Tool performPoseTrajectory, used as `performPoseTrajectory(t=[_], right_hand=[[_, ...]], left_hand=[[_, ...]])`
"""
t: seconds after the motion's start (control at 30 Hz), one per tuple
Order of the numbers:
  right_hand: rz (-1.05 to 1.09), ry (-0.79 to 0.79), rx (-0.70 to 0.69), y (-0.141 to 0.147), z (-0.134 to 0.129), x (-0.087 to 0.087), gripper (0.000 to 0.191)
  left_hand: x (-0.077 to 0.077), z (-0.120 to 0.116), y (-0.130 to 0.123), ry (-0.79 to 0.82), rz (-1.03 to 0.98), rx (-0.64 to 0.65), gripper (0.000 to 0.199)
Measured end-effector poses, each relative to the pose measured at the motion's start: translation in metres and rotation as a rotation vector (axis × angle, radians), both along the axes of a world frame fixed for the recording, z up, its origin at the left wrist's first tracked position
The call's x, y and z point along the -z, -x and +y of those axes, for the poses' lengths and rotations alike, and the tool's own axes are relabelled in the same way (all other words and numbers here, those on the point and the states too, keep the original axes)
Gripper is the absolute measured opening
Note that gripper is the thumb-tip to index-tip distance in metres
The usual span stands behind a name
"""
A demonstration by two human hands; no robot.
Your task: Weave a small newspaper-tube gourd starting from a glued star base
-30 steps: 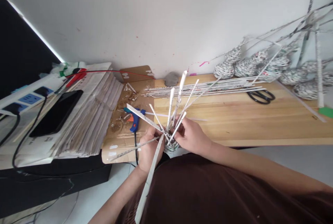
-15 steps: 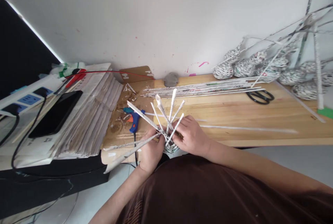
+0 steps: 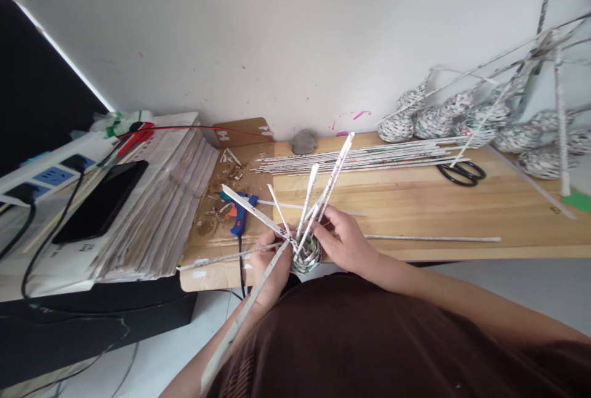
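A small woven newspaper basket [image 3: 306, 257] sits between my hands at the table's front edge, with several rolled paper strips fanning up and outward from it. My left hand [image 3: 271, 268] is closed on the basket's left side, where strips cross over the fingers. One long paper strip [image 3: 244, 318] slants down across my left wrist toward my lap. Fingers of my right hand [image 3: 344, 241] pinch a paper tube [image 3: 335, 179] that stands up on the basket's right side. Part of the weave is hidden behind my fingers.
A blue glue gun [image 3: 239, 216] lies on cardboard to the left, near a stack of newspapers [image 3: 180, 201] with a phone [image 3: 101, 201] on it. Loose paper tubes [image 3: 360, 156], black scissors [image 3: 462, 173] and several woven gourd shapes [image 3: 396, 127] are behind and right.
My right hand has moved slightly right and now holds a tube more upright. The long strip at the left has swung down across my left wrist. More of the basket shows.
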State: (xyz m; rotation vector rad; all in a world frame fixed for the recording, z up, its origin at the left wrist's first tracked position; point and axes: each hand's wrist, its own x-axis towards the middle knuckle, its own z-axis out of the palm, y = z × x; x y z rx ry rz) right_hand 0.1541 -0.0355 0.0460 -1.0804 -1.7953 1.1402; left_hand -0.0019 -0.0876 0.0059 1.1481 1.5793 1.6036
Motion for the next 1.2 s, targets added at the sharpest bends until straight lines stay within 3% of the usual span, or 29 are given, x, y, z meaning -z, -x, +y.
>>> performPoseTrajectory(t=[0.13, 0.37, 0.57, 0.77, 0.87, 1.03, 1.2], right_hand=[[0.071, -0.004, 0.017, 0.001, -0.001, 0.0, 0.009], [0.095, -0.229, 0.01, 0.003, -0.003, -0.004, 0.014], [0.149, -0.043, 0.038, 0.003, 0.001, 0.007, 0.018], [0.199, -0.013, 0.084, 0.0, -0.001, 0.004, 0.009], [0.107, -0.107, 0.058, -0.007, -0.005, -0.002, 0.009], [-0.021, -0.468, -0.033, -0.016, -0.007, -0.002, 0.009], [-0.275, -0.539, 0.016, -0.016, -0.008, 0.001, 0.044]], left_hand=[[-0.007, -0.001, 0.002, -0.017, 0.074, 0.031, 0.01], [-0.012, 0.002, 0.009, 0.075, 0.301, 0.096, 0.014], [-0.01, -0.001, 0.004, -0.013, 0.183, 0.057, 0.006], [-0.01, 0.001, 0.006, -0.08, 0.373, 0.023, 0.008], [-0.013, 0.001, 0.009, -0.089, 0.483, 0.026, 0.011], [-0.021, 0.003, 0.01, -0.099, 0.594, 0.073, 0.011], [-0.024, 0.003, 0.012, -0.129, 0.583, 0.131, 0.01]])
